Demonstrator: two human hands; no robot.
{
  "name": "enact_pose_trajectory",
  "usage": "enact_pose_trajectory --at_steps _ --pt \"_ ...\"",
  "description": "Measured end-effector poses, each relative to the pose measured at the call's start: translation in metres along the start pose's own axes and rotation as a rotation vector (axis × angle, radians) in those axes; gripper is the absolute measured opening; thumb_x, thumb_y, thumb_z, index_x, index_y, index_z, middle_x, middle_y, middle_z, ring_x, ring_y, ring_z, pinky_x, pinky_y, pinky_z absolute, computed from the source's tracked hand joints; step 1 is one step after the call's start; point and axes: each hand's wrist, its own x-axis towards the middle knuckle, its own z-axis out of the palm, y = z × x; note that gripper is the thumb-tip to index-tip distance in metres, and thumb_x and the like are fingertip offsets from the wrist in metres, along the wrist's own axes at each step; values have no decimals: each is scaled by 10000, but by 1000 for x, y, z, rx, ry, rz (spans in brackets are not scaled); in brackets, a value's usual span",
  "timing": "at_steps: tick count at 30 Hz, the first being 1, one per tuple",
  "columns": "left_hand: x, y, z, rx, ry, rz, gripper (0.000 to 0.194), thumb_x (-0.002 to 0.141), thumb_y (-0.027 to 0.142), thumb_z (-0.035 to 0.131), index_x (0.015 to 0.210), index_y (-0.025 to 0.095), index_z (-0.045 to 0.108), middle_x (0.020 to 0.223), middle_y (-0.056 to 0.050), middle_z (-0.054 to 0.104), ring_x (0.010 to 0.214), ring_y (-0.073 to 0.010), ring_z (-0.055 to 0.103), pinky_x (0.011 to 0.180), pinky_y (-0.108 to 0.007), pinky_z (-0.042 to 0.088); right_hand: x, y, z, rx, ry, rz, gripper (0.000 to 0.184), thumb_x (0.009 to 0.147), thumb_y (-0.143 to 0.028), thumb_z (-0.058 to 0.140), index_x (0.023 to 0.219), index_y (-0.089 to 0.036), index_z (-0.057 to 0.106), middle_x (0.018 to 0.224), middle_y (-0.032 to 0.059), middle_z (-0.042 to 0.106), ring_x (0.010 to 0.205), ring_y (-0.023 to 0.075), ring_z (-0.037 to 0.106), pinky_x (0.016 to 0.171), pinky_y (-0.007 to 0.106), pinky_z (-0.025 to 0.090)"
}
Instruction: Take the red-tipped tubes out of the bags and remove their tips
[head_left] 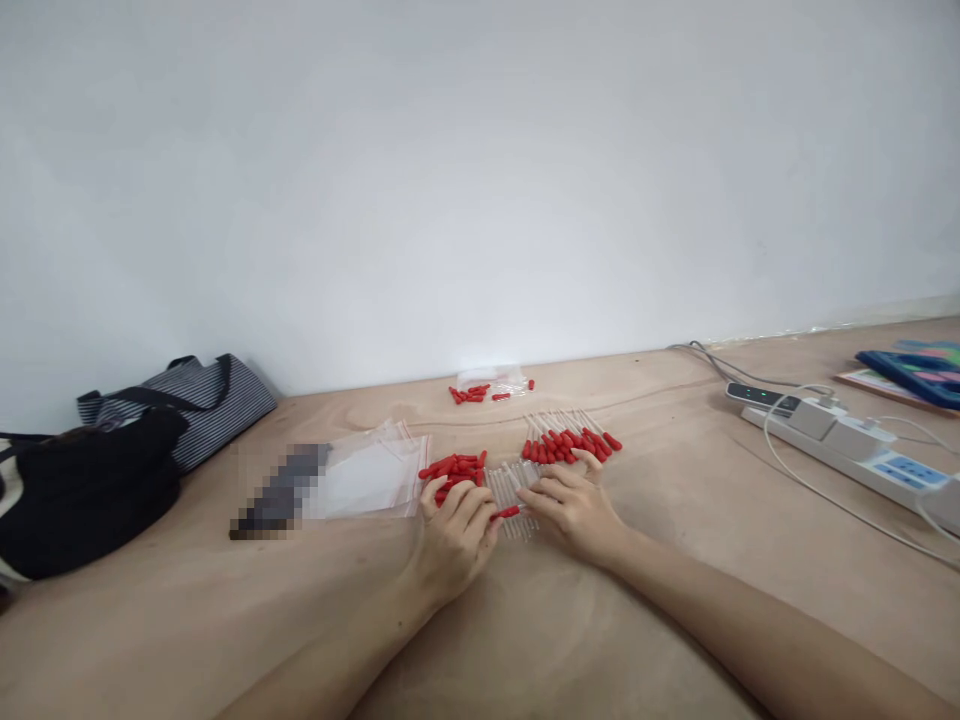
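Note:
My left hand has its fingers closed on a red rubber bulb, which points right. Opposite it, my right hand is closed in a pinch at what looks like a clear glass dropper tube, mostly hidden by the fingers. Between and under the hands lies a row of clear glass tubes. A heap of loose red rubber bulbs sits just beyond my left fingers. Past my right hand, several droppers with red bulbs lie side by side, bulbs towards me.
Clear zip bags lie left of the bulbs, beside a pixelated dark object. More red bulbs and a small clear bag are near the wall. Bags stand far left; a power strip with cables lies right.

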Motion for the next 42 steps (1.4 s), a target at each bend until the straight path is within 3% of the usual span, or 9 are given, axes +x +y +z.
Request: enact_pose_trajectory --at_steps 6,12,18,24,27,30,34,38,42 --pt "0 6 0 -34 -66 -91 141 808 329 507 826 247 620 932 -11 661 912 -195 545 902 -427 221 0 -8 -2 1 -150 -24 262 814 -95 355 871 -194 591 675 -1 573 651 117 467 839 343 202" --pt "3 10 -2 -20 -56 -122 151 807 311 513 736 260 637 898 1 667 915 -195 541 904 -435 230 0 -11 -4 -43 -103 -8 234 785 -133 372 801 -213 591 606 -8 500 582 117 404 654 295 190" --pt "2 10 -2 -29 -31 -130 152 803 316 518 723 258 633 873 1 665 907 -197 535 900 -435 230 2 -14 -6 -36 -123 57 223 832 -224 391 817 -244 612 588 -15 507 538 97 374 627 296 164" --pt "2 -2 -9 -30 -38 -192 155 811 306 502 757 270 643 859 0 665 885 -194 549 883 -426 229 1 -4 -8 -74 -154 199 305 847 -429 414 872 -220 634 639 14 551 621 128 459 681 300 208" --pt "1 -19 -17 29 -77 -289 163 813 293 486 810 278 649 829 -14 656 824 -189 568 857 -427 231 -1 6 -12 -101 -242 260 338 875 -268 351 1152 -152 506 790 66 575 721 163 496 686 299 261" --pt "-3 -39 -23 52 -144 -405 166 815 299 470 866 267 625 826 -15 657 810 -193 577 854 -432 222 -4 14 -17 -41 -274 313 467 801 -74 304 1263 -103 369 893 100 583 806 186 512 699 299 331" --pt "-10 -56 -26 -9 -231 -516 185 787 366 497 894 227 555 831 -7 665 807 -187 580 858 -409 230 -9 18 -15 86 -256 451 435 774 -41 279 1180 -101 421 965 107 587 837 180 539 678 277 410" --pt "-11 -55 -26 -60 -302 -408 132 770 351 527 758 222 554 797 12 665 797 -179 581 867 -401 216 -15 20 -6 120 -234 377 347 750 -20 335 967 -179 554 958 71 568 795 152 551 675 265 441" --pt "-11 -49 -21 -14 -286 -385 109 764 330 547 746 226 577 781 10 661 802 -189 577 843 -400 229 -15 16 2 177 -212 356 321 747 -14 349 929 -155 573 974 94 534 822 152 548 700 268 463"
